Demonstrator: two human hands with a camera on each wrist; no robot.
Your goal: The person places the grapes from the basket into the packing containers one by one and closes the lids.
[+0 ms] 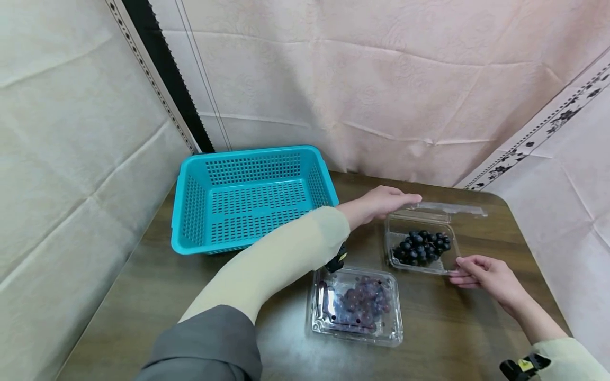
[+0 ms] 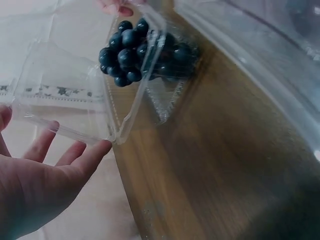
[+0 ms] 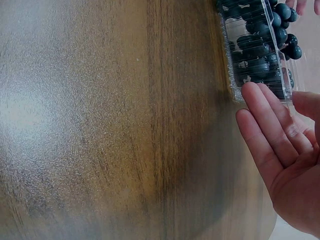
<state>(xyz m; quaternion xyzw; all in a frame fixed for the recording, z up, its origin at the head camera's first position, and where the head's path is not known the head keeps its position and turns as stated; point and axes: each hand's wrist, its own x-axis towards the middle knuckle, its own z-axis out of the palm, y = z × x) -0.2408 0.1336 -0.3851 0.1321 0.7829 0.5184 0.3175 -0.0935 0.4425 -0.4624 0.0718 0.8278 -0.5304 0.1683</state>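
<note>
A clear plastic clamshell box (image 1: pixel 393 233) stands on the right of the table with its lid (image 1: pixel 450 208) raised at the back. Inside lies a bunch of black grapes (image 1: pixel 419 248). My left hand (image 1: pixel 381 203) reaches across to the lid and holds its edge between thumb and fingers. In the left wrist view, the fingertips of my left hand (image 2: pixel 45 185) show at the rim of the see-through lid. At the box's front right corner, my right hand (image 1: pixel 488 278) pinches the rim, thumb above and fingers below, as the right wrist view also shows.
A second clear clamshell box (image 1: pixel 391 333), closed over reddish-purple grapes (image 1: pixel 364 304), sits in front of my left forearm. To the left stands a turquoise plastic basket (image 1: pixel 183 246) on the wooden table (image 1: pixel 128 312). Pale cloth (image 1: pixel 381 90) hangs behind and at both sides.
</note>
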